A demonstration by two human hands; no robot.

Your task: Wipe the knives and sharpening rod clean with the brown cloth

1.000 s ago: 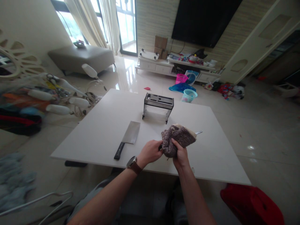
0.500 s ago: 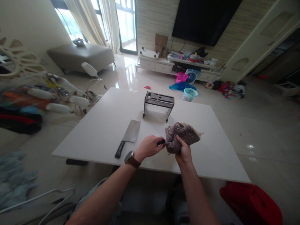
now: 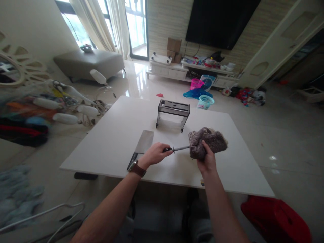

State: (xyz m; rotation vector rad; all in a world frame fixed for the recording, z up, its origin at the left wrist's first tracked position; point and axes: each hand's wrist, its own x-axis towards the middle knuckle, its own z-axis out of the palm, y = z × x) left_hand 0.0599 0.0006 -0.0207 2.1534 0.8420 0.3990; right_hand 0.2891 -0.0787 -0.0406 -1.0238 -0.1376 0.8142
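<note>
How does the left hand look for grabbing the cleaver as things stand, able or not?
Probably not: the cleaver is close, but the left hand already grips the metal rod by its handle. It would likely have to let go first.

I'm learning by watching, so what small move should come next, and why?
I'd probably ease the left hand away from the cloth, drawing the rod out: that hand grips the black handle, the right hand holds the cloth, and the rod's far end is hidden inside.
</note>
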